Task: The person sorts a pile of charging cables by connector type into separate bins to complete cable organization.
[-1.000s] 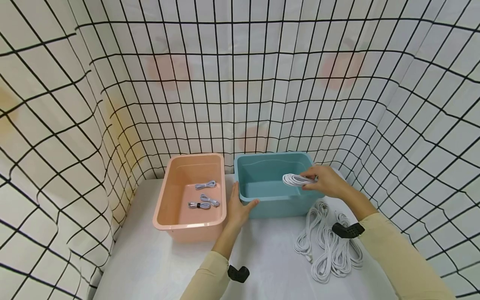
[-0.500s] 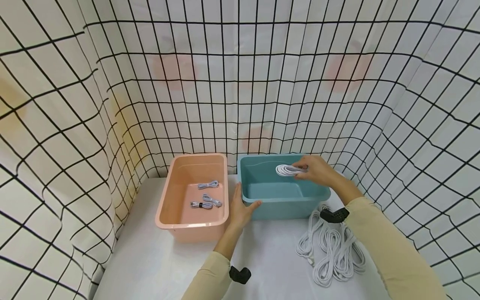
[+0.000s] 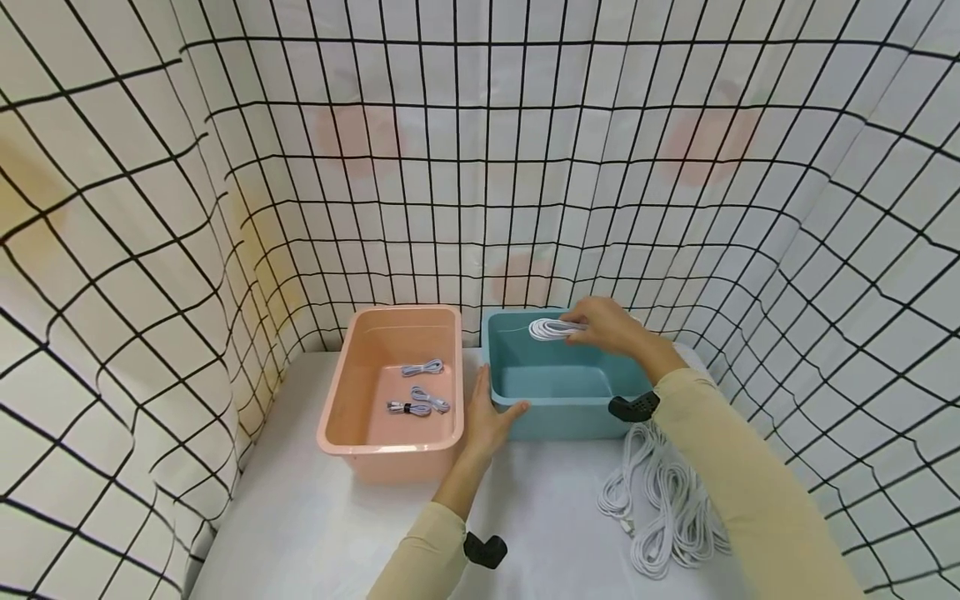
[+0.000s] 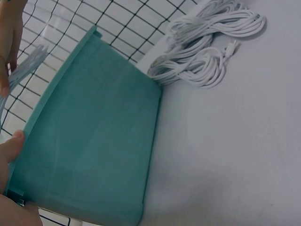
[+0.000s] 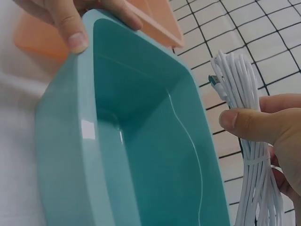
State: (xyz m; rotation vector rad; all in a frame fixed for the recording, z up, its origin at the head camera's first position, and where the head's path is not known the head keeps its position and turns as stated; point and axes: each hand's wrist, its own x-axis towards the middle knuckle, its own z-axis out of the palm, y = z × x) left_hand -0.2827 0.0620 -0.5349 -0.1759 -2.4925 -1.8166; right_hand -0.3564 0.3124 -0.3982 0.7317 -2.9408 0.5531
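My right hand (image 3: pixel 609 325) pinches a coiled white USB cable (image 3: pixel 553 329) over the back of the teal bin (image 3: pixel 562 417). In the right wrist view, a thin white tie (image 5: pixel 256 160) binds the cable bundle (image 5: pixel 240 84), and a metal plug (image 5: pixel 215 81) sticks out near my thumb. My left hand (image 3: pixel 486 425) grips the bin's near left corner, with the thumb (image 5: pixel 77 42) along the front rim and the fingers along the left side. The inside of the teal bin shows no cables.
A peach bin (image 3: pixel 337 400) to the left holds several small tied cables (image 3: pixel 422 367). A pile of longer white cables (image 3: pixel 667 508) lies on the white table (image 3: pixel 555 517) at the right, partly under my right forearm. Black wire mesh (image 3: pixel 525 208) stands behind and at both sides.
My right hand has carried the white USB cable leftward and back over the teal bin. The left hand stays at the bin's corner. The head view has shifted slightly.
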